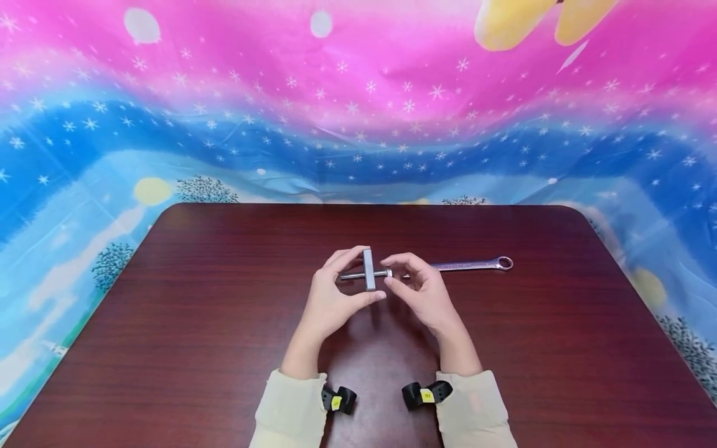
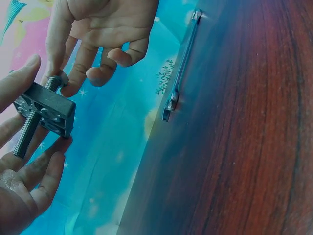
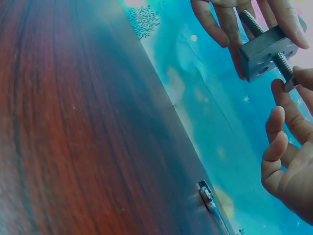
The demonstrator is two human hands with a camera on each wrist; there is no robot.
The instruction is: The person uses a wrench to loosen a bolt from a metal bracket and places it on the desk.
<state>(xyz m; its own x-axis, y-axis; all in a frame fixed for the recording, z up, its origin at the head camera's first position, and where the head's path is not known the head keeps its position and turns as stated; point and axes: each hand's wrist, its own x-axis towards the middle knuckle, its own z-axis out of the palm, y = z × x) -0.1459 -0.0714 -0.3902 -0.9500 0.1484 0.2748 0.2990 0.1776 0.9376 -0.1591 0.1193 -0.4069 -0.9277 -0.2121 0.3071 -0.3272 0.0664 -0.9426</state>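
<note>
My left hand (image 1: 330,298) grips a grey metal block (image 1: 368,269) by its edges, thumb on one side and fingers on the other. In the left wrist view, holes show in the face of the block (image 2: 46,107). A threaded bolt (image 2: 27,133) passes right through it, sticking out on both sides. My right hand (image 1: 422,292) pinches the head of the bolt (image 3: 289,84) between thumb and index finger, its other fingers loosely bent. Both hands are raised above the table. Behind the right hand lies a silver wrench (image 1: 470,266), one end hidden by that hand in the head view.
The dark red wood-grain table (image 1: 196,348) has rounded far corners. A pink and blue printed cloth (image 1: 358,124) hangs behind it and along the sides. Black wrist cameras (image 1: 339,400) are worn at both cream sleeves (image 1: 473,404).
</note>
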